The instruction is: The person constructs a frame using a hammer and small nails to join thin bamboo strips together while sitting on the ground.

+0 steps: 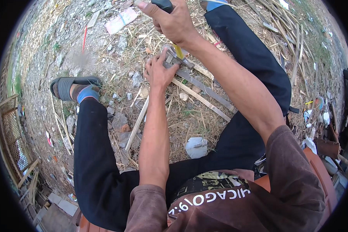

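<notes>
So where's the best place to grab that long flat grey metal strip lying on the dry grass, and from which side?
Probably at the free far end of the long flat grey metal strip, coming from above on the person's right. That end lies bare on the dry grass; the other end is under the left hand and a small metal tool, with the right hand raised above.

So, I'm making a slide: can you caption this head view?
Seated outdoors, left hand steadies a metal strip on straw-littered ground; right hand grips a dark-handled tool.

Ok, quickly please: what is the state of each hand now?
Left hand: pressing down on the grey metal piece on the ground.
Right hand: closed around a black tool handle, raised.
</notes>
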Demonstrator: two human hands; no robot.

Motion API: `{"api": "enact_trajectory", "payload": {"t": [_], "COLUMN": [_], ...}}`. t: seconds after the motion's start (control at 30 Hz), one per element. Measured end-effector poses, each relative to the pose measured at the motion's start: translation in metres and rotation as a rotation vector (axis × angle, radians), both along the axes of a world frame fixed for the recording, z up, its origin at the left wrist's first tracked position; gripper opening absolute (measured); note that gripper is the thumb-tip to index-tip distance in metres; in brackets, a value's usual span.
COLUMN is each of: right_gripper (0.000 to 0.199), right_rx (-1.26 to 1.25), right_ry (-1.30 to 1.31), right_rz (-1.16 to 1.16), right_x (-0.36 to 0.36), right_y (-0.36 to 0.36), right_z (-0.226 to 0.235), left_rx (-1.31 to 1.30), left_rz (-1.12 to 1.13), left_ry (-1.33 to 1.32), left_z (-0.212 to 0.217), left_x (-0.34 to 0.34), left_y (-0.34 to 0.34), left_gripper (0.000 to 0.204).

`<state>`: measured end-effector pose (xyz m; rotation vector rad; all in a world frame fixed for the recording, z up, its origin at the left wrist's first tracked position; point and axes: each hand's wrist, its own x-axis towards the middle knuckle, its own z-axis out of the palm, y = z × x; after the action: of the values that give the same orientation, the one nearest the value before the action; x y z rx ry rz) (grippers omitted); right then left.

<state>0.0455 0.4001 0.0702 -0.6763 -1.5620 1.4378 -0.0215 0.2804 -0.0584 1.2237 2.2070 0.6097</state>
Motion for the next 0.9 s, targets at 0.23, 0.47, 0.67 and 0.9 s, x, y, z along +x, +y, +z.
{"api": "enact_trajectory", "payload": {"t": [0.23, 0.47, 0.67, 0.9], "right_gripper": [0.035, 0.038, 0.036, 0.039], "right_rx": [-0.198, -0.196, -0.174, -0.078], "right_ry": [0.052, 0.07, 0.1, 0.47], "right_rz": [0.056, 0.055, 0.016, -0.091], "right_x": [0.007, 0.014, 0.014, 0.04], "right_y": [0.002, -0.001, -0.004, -0.01], "right_z": [0.003, 0.001, -0.005, -0.012], "left_rx": [-0.026, -0.036, -0.04, -0.106], "left_rz": [0.001, 0.005, 0.007, 0.032], "left_ry": [0.034, 0.024, 0.008, 0.038], "left_z": [-0.002, 0.0, -0.001, -0.004], "left_x": [-0.002, 0.0, -0.002, -0.007], "left_y": [-0.001, 0.0, 0.002, 0.001], "left_gripper": [0.077, 0.076, 0.076, 0.073]}}
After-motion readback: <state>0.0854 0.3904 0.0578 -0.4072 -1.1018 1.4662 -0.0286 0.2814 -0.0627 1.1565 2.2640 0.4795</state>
